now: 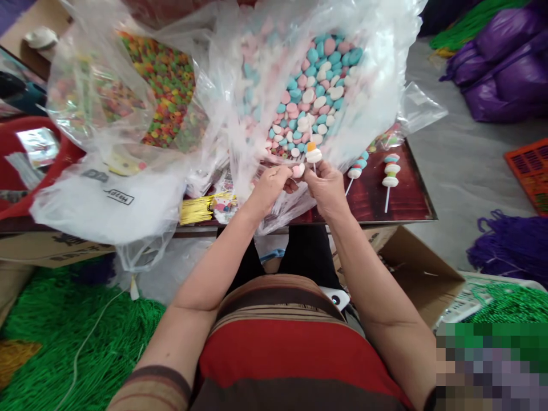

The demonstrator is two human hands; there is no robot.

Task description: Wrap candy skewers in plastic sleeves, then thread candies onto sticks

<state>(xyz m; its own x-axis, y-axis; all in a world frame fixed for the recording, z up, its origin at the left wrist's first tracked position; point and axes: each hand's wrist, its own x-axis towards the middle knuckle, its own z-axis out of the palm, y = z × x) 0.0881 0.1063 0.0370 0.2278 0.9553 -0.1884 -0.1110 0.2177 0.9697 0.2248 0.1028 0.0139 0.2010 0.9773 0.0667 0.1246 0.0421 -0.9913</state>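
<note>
My left hand (pixel 276 184) pinches a small pink and white candy (pixel 298 170) between its fingers. Just to its right, my right hand (pixel 325 185) holds a candy skewer (pixel 314 154) upright by its white stick, with white and orange pieces threaded on it. Both hands are close together at the near edge of an open plastic bag of blue, pink and white candies (pixel 319 85). On the dark red table (pixel 411 200), right of my right hand, lie two skewers: one with stacked candies (pixel 391 170), the other (pixel 357 168) partly under the bag.
A bag of small multicoloured candies (pixel 169 91) is at the back left. Yellow ties (pixel 196 210) and a white plastic bag (pixel 107 197) lie left of my hands. A red basin (pixel 64 157) stands far left; a cardboard box (pixel 411 268) is below the table's right edge.
</note>
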